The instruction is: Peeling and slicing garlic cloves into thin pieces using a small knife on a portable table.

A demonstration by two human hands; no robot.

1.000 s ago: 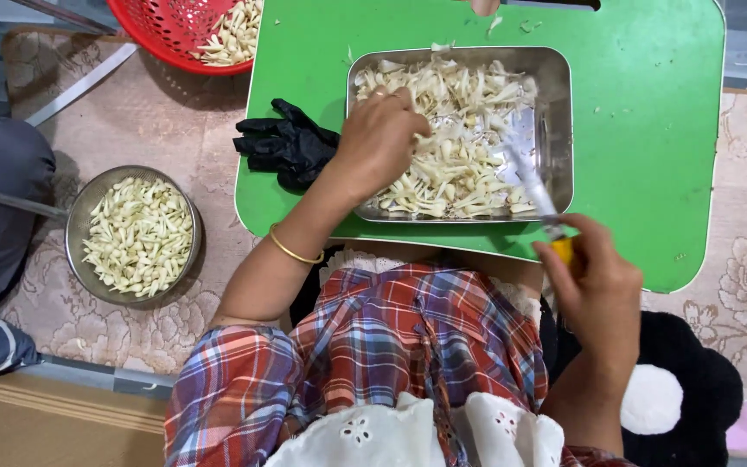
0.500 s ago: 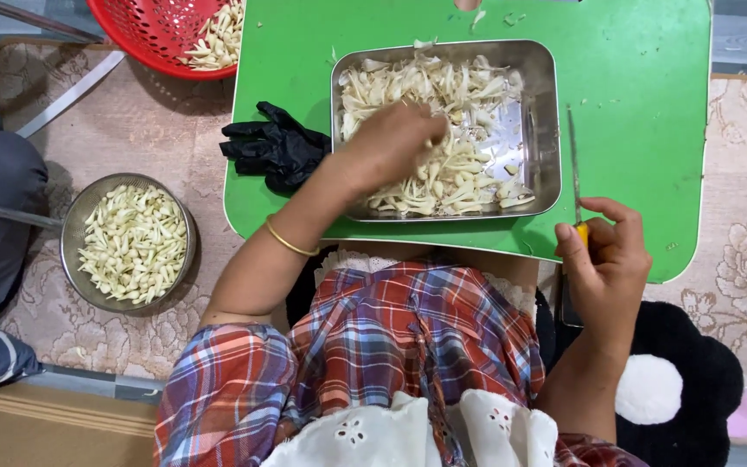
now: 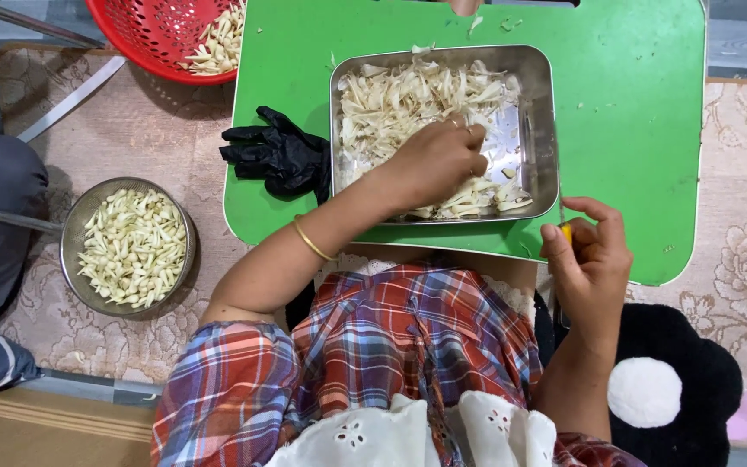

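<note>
The left hand (image 3: 438, 160) is reaching into the steel tray (image 3: 539, 104) at the bench's (image 3: 633, 130) middle, fingers curled over pale vegetable strips (image 3: 399, 95). The right hand (image 3: 588, 255) is gripping a yellow-handled knife (image 3: 565, 232) at the near edge. Best keeping the blade clear while gathering.

bare green board (image 3: 633, 112) right of steel tray (image 3: 539, 104), black glove (image 3: 277, 156) crowding left

A single head-worn camera looks straight down from close above the lap. It takes in the green table (image 3: 633, 130), the metal tray (image 3: 536, 69) and the patterned floor mat (image 3: 62, 112) around them.
</note>
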